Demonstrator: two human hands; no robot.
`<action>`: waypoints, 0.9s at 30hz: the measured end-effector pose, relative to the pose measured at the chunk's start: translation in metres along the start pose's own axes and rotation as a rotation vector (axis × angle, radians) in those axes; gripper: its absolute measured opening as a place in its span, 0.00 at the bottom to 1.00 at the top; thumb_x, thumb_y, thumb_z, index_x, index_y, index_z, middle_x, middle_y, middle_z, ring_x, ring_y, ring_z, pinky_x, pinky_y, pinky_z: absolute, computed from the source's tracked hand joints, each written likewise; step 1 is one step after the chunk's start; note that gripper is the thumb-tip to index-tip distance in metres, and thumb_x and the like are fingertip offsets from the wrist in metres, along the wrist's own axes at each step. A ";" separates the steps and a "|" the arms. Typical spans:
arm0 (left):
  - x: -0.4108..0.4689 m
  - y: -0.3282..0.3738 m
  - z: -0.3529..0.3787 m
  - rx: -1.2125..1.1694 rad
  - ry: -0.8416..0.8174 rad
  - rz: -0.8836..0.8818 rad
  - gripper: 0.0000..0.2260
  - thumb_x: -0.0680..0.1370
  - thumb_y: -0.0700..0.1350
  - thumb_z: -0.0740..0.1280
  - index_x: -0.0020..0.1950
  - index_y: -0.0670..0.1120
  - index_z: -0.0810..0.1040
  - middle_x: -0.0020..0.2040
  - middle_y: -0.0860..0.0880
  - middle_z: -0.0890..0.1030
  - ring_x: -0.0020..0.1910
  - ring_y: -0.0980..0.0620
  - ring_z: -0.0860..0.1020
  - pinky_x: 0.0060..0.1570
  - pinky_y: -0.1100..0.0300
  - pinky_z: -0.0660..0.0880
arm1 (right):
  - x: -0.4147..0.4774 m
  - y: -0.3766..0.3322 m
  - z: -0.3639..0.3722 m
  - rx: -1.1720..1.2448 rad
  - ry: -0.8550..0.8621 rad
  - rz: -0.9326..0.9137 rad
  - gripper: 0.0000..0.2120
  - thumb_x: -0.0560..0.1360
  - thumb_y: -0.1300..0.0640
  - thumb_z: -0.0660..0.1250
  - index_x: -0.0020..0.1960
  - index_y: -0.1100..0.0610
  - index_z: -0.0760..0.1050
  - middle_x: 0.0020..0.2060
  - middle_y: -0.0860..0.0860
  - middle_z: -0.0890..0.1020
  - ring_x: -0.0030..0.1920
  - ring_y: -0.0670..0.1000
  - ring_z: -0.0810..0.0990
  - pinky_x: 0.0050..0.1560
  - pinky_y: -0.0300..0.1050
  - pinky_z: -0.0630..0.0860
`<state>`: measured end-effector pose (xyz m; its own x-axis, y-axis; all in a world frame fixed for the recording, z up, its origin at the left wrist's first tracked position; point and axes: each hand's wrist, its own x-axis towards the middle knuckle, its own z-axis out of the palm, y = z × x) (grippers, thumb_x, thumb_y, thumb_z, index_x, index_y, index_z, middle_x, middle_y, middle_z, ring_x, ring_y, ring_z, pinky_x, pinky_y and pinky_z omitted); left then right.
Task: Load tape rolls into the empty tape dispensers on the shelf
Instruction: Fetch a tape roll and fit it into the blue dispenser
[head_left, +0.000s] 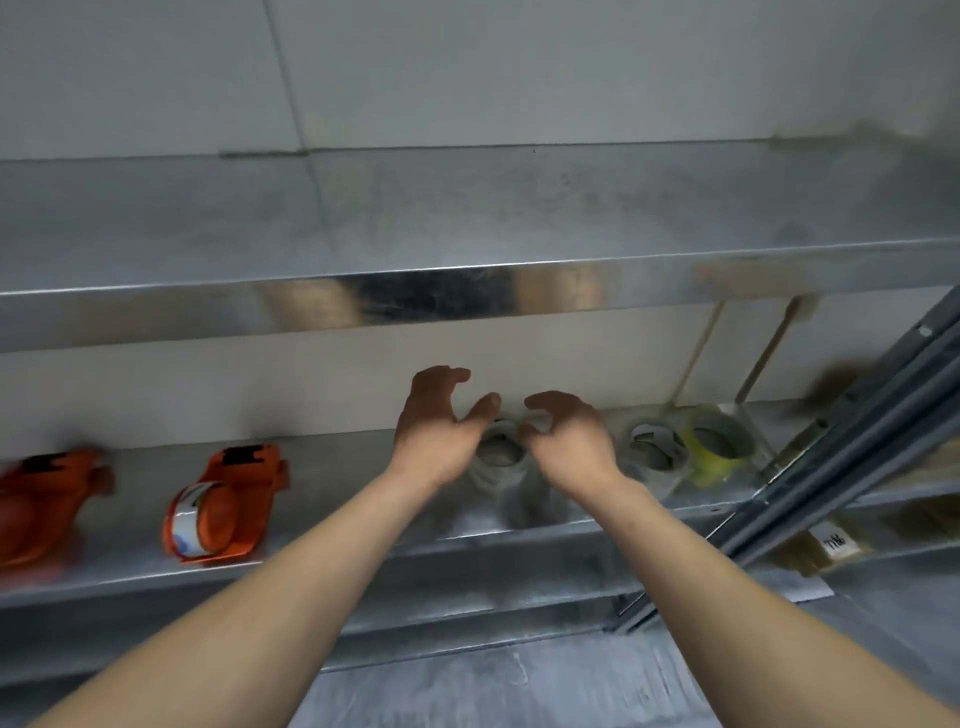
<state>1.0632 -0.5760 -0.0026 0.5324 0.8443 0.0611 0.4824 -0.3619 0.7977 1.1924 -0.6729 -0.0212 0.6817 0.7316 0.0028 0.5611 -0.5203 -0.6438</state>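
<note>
Two orange tape dispensers lie on the metal shelf (363, 488). The one at the far left (36, 499) is blurred and partly cut off. The second dispenser (228, 499) has a tape roll with a white label in it. A stack of clear tape rolls (498, 452) stands mid-shelf. My left hand (436, 426) and my right hand (566, 436) hover on either side of its top, fingers loosely curved, holding nothing. Further right stand another clear roll stack (654, 447) and a yellow tape roll (719, 447).
A second metal shelf (467, 244) runs above, bare, against a white wall. A grey slotted upright (831, 467) slants across the right side. Thin sticks (696, 353) lean behind the yellow roll. Labelled cardboard items (831, 540) sit at the lower right.
</note>
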 end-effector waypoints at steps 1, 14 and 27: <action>-0.001 0.000 0.001 -0.003 0.013 -0.018 0.21 0.76 0.56 0.69 0.66 0.51 0.73 0.69 0.51 0.70 0.64 0.50 0.73 0.62 0.58 0.70 | 0.004 0.002 0.002 -0.056 -0.054 -0.029 0.17 0.74 0.53 0.69 0.62 0.52 0.79 0.63 0.51 0.81 0.63 0.54 0.78 0.61 0.43 0.73; -0.028 -0.020 -0.008 0.012 0.151 -0.228 0.24 0.76 0.55 0.69 0.69 0.49 0.71 0.69 0.49 0.71 0.67 0.50 0.71 0.61 0.64 0.64 | 0.028 0.023 0.057 -0.627 -0.564 -0.335 0.16 0.74 0.58 0.63 0.61 0.53 0.76 0.61 0.55 0.81 0.60 0.59 0.80 0.57 0.50 0.78; -0.041 -0.027 -0.023 0.032 0.209 -0.253 0.24 0.76 0.56 0.68 0.69 0.49 0.71 0.69 0.47 0.71 0.67 0.48 0.72 0.62 0.62 0.66 | 0.024 -0.014 0.063 0.088 -0.510 0.082 0.12 0.77 0.53 0.64 0.39 0.58 0.79 0.41 0.56 0.85 0.42 0.57 0.84 0.39 0.44 0.75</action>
<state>1.0124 -0.5916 -0.0130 0.2408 0.9705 -0.0121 0.6044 -0.1402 0.7843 1.1712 -0.6205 -0.0609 0.3943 0.8230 -0.4089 0.4585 -0.5618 -0.6885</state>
